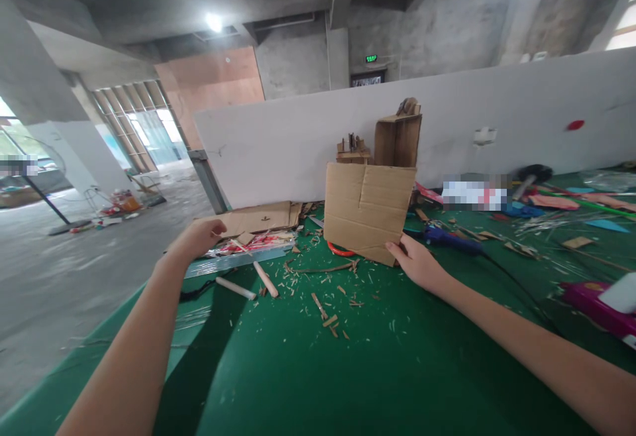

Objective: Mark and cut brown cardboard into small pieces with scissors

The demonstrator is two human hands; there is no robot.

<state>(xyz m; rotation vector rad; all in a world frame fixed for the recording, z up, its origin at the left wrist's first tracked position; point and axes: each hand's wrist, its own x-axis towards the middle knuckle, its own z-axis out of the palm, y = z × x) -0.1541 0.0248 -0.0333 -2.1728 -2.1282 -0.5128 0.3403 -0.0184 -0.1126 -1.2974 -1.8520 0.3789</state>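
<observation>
My right hand [415, 260] pinches the lower right corner of a squarish brown cardboard piece [370, 207], which is held upright with a crease and a short slit near its top. Behind it, partly hidden, stands a cardboard construction [397, 141] with an open box part. On the left, my left hand [199, 238] hangs over the near left edge of flat cardboard sheets [258, 217], its fingers curled inward. Whether anything is between those fingers is hidden. Below lie a wooden-handled tool [265, 279] and a pale stick [236, 288].
Cardboard scraps [328, 320] litter the green table [308, 383]. A blue glue gun [452, 240] with a black cord lies right of my right hand. A magenta object [596, 307] sits at the right edge. A white panel [278, 151] runs behind the table.
</observation>
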